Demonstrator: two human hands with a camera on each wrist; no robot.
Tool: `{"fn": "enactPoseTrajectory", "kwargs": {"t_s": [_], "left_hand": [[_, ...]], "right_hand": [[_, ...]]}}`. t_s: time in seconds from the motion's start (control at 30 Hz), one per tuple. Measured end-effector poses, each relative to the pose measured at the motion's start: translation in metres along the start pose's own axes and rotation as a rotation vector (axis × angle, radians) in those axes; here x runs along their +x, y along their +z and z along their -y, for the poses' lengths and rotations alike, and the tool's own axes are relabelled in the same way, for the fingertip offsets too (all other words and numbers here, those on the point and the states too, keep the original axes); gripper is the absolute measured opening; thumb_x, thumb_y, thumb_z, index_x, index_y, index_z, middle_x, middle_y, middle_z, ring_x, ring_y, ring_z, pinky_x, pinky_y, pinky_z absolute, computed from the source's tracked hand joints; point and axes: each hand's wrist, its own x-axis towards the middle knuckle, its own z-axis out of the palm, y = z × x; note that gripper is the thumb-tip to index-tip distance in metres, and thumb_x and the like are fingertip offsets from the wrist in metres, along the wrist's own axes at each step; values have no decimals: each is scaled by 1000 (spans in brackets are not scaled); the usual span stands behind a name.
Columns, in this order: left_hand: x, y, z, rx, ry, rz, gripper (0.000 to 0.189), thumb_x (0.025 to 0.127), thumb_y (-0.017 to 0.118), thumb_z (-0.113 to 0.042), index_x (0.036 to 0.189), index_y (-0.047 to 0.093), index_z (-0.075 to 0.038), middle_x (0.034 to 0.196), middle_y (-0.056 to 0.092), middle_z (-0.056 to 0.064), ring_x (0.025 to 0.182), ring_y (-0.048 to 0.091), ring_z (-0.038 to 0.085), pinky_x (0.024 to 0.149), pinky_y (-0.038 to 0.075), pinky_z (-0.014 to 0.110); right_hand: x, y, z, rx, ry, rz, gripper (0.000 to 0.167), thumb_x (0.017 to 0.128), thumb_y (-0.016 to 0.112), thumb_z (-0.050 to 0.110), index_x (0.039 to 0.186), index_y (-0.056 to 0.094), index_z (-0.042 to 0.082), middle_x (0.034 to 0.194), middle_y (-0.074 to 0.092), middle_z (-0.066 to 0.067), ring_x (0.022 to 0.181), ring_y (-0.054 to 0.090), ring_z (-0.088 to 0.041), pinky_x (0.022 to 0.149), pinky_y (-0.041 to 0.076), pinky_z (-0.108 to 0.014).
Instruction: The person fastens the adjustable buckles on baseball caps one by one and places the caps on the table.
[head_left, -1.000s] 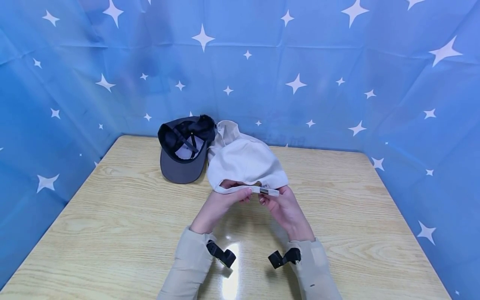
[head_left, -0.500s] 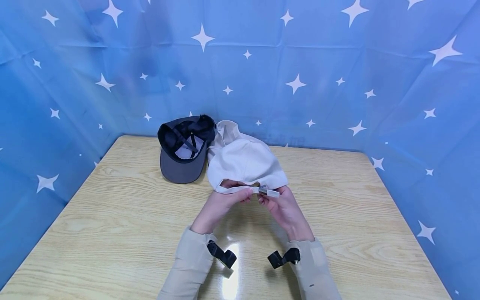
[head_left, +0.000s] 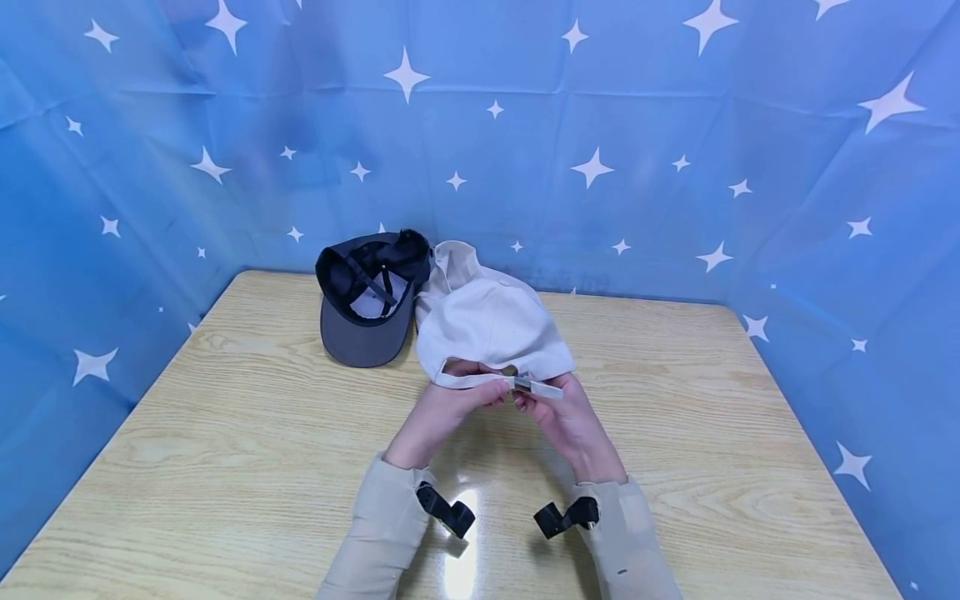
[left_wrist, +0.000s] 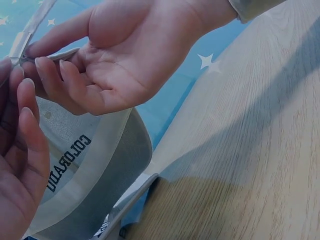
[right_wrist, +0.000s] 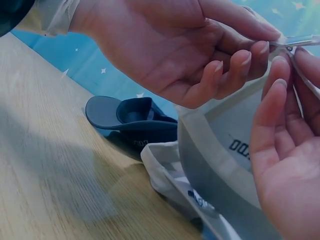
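The white cap [head_left: 491, 321] bears black lettering [left_wrist: 70, 161], the dark cap [head_left: 347, 287] a grey brim [head_left: 365, 344], the blue curtain [head_left: 502, 212] white 4-pointed stars [head_left: 405, 76], the tabletop [head_left: 202, 467] tan grain.

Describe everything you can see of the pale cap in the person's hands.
The pale cap looks like woven cloth, with a rounded crown, a back opening and a strap carrying a metallic-looking buckle. The opening faces the person. The left wrist view shows dark lettering on it, apparently COLORADO. The left hand and right hand pinch the strap near the buckle. It is right of the dark cap in the head view; its brim isn't clearly visible.
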Motion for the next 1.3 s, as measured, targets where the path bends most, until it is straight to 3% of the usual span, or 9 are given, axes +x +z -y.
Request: {"fn": "enactPoseTrajectory", "kwargs": {"t_s": [0.17, 0.3, 0.5, 0.63, 0.9, 1.1, 1.3], "left_hand": [[5, -3, 16, -21, 19, -6, 22, 78, 70, -17, 93, 65, -2, 81, 64, 8, 79, 57, 38, 75, 46, 44], [8, -3, 23, -22, 45, -6, 25, 76, 71, -22, 92, 65, -3, 80, 64, 9, 81, 53, 47, 72, 48, 39], [7, -4, 19, -32, 25, 9, 24, 78, 69, -18, 96, 64, -3, 85, 64, 9, 79, 58, 35, 72, 48, 36], [4, -3, 9, -22, 14, 27, 22, 81, 67, -14, 98, 64, -2, 88, 64, 8, 77, 60, 26, 73, 48, 35], [-1, -2, -3, 21, -8, 18, 19, 82, 66, -15, 95, 63, -2, 87, 63, 13, 83, 55, 43, 73, 48, 35], [2, -5, 2, 17, 8, 22, 20, 82, 66, -14, 96, 61, -1, 82, 62, 9, 77, 58, 33, 72, 47, 37], [8, -11, 17, 1, 11, 19, 26, 80, 67, -18, 100, 60, -2, 84, 62, 8, 75, 58, 29, 71, 47, 35]], "right_hand": [[0, 1, -1, -27, 3, 6, 16, 82, 64, 11, 96, 56, 8, 90, 59, -4, 75, 56, -14, 67, 46, -22], [1, 1, -1, -29, 0, 8, 17, 82, 64, 11, 97, 55, 8, 90, 59, -4, 75, 56, -14, 67, 46, -22], [0, 1, -1, -13, -5, 11, 19, 82, 63, 10, 99, 54, 8, 90, 59, -4, 74, 56, -14, 66, 46, -22], [0, 1, -1, -9, 0, 4, 21, 81, 65, 11, 99, 53, 9, 90, 59, -4, 74, 56, -14, 66, 46, -22], [0, -1, 0, 31, -10, 31, 18, 83, 61, 6, 98, 52, 8, 88, 57, -3, 75, 54, -14, 66, 45, -22], [-1, -6, 0, 44, -26, 54, 14, 86, 55, 2, 99, 53, 8, 90, 56, -2, 75, 53, -14, 67, 45, -21], [-1, -7, 1, 74, -44, 65, 13, 85, 57, 3, 97, 53, 7, 90, 55, -3, 74, 53, -15, 67, 45, -21]]}}
